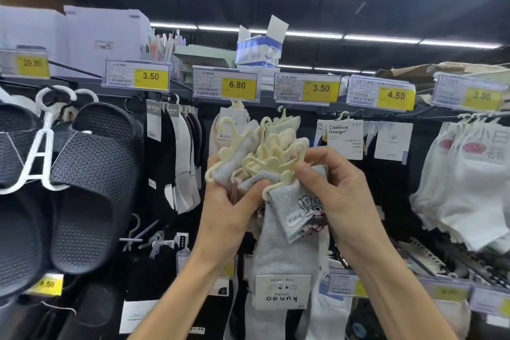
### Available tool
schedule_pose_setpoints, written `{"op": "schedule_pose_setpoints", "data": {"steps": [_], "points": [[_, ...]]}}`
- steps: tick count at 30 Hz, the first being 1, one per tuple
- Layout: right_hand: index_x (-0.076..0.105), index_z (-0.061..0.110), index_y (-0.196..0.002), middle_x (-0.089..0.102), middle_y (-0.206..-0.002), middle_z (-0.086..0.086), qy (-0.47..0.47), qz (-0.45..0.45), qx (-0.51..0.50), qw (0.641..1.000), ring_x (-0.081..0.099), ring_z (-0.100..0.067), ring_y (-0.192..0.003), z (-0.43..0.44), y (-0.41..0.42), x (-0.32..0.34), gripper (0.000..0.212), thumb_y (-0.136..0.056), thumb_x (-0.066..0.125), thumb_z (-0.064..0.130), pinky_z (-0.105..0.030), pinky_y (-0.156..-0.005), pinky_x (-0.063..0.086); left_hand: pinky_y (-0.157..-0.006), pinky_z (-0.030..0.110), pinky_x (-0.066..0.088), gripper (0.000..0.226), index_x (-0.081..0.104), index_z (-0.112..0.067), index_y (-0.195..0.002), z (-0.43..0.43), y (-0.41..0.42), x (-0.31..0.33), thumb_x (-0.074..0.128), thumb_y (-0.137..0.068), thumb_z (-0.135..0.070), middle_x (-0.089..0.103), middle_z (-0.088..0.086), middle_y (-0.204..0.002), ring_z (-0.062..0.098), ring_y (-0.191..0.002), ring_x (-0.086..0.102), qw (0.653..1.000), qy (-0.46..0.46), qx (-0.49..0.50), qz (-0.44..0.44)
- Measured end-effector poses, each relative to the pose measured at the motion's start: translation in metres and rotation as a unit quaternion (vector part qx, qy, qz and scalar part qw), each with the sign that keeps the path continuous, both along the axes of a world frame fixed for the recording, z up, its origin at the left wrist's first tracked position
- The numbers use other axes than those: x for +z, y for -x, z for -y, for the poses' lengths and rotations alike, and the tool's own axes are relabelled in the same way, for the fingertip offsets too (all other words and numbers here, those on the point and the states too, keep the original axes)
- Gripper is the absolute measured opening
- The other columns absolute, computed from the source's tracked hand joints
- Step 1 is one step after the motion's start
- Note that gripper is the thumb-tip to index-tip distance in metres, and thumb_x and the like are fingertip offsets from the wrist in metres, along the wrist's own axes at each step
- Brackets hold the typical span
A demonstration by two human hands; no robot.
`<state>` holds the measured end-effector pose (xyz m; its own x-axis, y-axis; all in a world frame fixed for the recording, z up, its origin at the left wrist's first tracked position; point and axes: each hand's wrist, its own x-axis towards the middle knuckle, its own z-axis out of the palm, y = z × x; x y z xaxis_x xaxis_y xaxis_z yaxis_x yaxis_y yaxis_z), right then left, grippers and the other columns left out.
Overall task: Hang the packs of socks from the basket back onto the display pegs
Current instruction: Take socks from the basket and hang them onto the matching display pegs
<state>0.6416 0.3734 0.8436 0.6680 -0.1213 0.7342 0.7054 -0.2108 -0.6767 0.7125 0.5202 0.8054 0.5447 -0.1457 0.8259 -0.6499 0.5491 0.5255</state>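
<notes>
Left hand (229,210) gripping bunched sock packs (242,168) by cream hangers (273,152), right hand (335,188) pinching one hanger, grey sock (292,210) dangling below

Yellow price tags (237,85) along the shelf edge read 25.80, 3.50, 6.80, 3.50, 4.50 and 3.80. A white card (343,139) says "Classics Design". The grey sock pack (278,251) has a label (282,292) reading "kunao", upside down.

price tags (238,85) overhead; hanging socks (179,157) packed tight either side
</notes>
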Motion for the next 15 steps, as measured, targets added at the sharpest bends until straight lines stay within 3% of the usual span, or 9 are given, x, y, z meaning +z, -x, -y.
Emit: {"op": "schedule_pose_setpoints", "data": {"steps": [3,7,11,15], "points": [[0.068,0.022,-0.085,0.068,-0.081,-0.001,-0.019,-0.026,0.050,0.998,0.062,-0.015,-0.074,0.004,-0.002,0.003,0.019,-0.075,0.074,0.038,-0.025,-0.065,0.054,-0.089,0.021,0.054,0.058,0.057,-0.039,-0.137,0.000,-0.004,0.000,0.078,-0.083,-0.037,0.067,0.000,-0.132,0.015,-0.120,0.065,1.000,0.002,0.000,-0.011],[0.067,0.020,-0.083,0.067,-0.082,0.001,-0.068,-0.039,0.084,0.993,0.062,-0.012,-0.073,0.009,-0.006,0.002,0.017,-0.078,0.072,0.035,-0.022,-0.063,0.054,-0.090,0.025,0.056,0.061,0.064,-0.041,-0.128,0.002,-0.010,-0.005,0.080,-0.072,-0.059,0.070,-0.002,-0.128,0.017,-0.120,0.065,0.997,0.018,-0.035,-0.067],[0.065,0.020,-0.081,0.066,-0.078,0.003,-0.080,-0.027,0.099,0.992,0.061,-0.009,-0.069,0.010,-0.010,0.000,0.010,-0.086,0.069,0.028,-0.022,-0.060,0.053,-0.081,0.024,0.058,0.055,0.069,-0.038,-0.121,0.007,-0.011,-0.006,0.085,-0.070,-0.052,0.075,0.000,-0.119,0.015,-0.109,0.071,0.988,0.026,-0.070,-0.132],[0.065,0.016,-0.085,0.065,-0.082,0.000,-0.046,-0.019,0.074,0.996,0.059,-0.015,-0.074,0.009,-0.013,-0.002,0.012,-0.084,0.067,0.028,-0.028,-0.066,0.051,-0.085,0.028,0.057,0.062,0.058,-0.019,-0.137,0.010,-0.015,-0.004,0.075,-0.077,-0.022,0.072,0.008,-0.123,0.023,-0.115,0.068,0.991,-0.025,-0.070,-0.107]]}}
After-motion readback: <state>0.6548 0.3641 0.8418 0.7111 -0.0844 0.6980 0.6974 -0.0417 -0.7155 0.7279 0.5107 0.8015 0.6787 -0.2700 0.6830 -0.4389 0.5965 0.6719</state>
